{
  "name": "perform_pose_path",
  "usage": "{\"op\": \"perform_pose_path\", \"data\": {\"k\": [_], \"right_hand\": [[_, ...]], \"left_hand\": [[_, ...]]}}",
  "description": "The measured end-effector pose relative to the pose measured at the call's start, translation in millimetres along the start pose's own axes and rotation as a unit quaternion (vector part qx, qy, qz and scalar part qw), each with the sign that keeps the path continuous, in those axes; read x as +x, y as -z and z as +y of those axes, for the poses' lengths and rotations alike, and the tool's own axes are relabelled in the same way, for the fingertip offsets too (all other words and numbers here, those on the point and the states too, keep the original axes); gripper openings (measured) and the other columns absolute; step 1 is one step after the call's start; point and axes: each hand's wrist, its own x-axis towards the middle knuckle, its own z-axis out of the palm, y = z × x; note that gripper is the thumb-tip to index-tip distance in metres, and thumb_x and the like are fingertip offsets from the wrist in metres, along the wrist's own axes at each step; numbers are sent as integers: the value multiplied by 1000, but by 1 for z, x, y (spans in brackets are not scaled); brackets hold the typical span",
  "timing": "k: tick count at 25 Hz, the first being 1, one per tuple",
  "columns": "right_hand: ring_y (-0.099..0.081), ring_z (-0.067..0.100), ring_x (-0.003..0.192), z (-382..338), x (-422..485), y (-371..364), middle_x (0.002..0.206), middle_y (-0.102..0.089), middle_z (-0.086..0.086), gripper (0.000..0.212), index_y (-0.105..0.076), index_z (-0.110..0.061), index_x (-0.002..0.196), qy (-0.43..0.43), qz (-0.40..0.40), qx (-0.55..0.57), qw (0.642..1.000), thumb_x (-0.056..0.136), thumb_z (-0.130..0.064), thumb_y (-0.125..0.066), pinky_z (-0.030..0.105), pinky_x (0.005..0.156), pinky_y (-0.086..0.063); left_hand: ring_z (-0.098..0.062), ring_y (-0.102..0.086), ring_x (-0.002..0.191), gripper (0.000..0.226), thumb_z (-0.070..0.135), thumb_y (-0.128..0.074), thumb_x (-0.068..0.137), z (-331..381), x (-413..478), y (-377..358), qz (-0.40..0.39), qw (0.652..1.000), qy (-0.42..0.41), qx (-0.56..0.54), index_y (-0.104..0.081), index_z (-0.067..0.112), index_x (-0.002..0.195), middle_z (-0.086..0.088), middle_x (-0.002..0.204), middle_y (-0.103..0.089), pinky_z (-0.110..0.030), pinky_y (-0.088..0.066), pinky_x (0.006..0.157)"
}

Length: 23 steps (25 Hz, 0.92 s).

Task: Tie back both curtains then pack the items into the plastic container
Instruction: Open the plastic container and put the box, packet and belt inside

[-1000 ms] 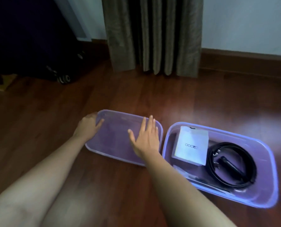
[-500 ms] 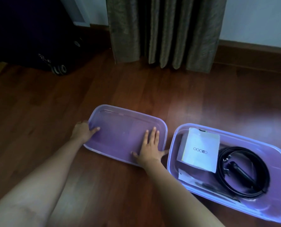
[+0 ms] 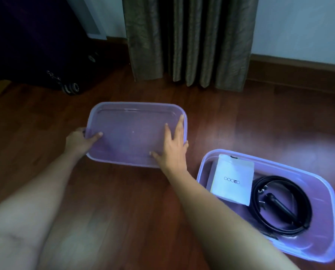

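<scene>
A translucent purple lid (image 3: 131,133) is in both my hands above the wooden floor. My left hand (image 3: 79,141) grips its left edge, thumb on top. My right hand (image 3: 172,151) holds its right edge, with thumb and fingers spread over the top and the rim. To the right stands the open purple plastic container (image 3: 334,201). Inside it are a white packet (image 3: 233,182) and a coiled black cable (image 3: 283,207). A brown-grey curtain (image 3: 190,39) hangs straight down to the floor behind.
A dark wheeled suitcase (image 3: 71,88) stands at the back left. A wooden skirting board (image 3: 299,69) runs along the pale wall. Bare wooden floor (image 3: 123,201) lies between my forearms and in front of the container.
Both hands went from resting on the lid to holding its edges. The lid has moved up and away from the container, turning slightly.
</scene>
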Motion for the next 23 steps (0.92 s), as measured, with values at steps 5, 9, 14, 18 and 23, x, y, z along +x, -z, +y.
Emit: {"op": "perform_pose_path", "data": {"k": [5,9,14,18,23], "right_hand": [[-8,39,143,4,25,83,150,32,19,101,-15,-12,148,10,99,21,995,72,-25,-79,52,111,-26],[-29,41,137,60,21,166,154,21,22,111,-6,-11,149,-66,134,38,988,71,-41,-78,40,108,-30],[-26,32,139,167,-48,234,152,-28,17,99,-14,-1,147,-154,157,0,975,78,-41,-72,40,111,-19],[-41,30,132,231,-131,240,143,-45,15,95,-32,-6,143,-213,143,34,966,70,-49,-75,43,110,-31],[-52,31,120,263,-182,214,131,-56,14,76,-48,-8,129,-230,110,7,967,69,-45,-77,44,100,-41]], "left_hand": [[-35,-59,109,58,40,-67,83,51,-16,12,-15,996,-9,-90,-52,3,125,-21,123,-60,-42,-48,90],[-34,-61,106,44,30,-65,86,115,-55,-15,-37,990,-104,-93,-59,2,120,-22,117,-64,-37,-45,89],[-28,-66,99,37,32,-68,83,182,-129,-57,-79,974,-203,-64,-67,10,112,-16,102,-72,-30,-46,83],[-27,-67,85,29,38,-71,78,194,-188,-96,-127,963,-239,-13,-66,13,92,-9,89,-72,-31,-48,73],[-29,-65,87,35,43,-67,79,177,-212,-117,-191,956,-216,60,-58,12,93,-8,94,-68,-38,-53,79]]}}
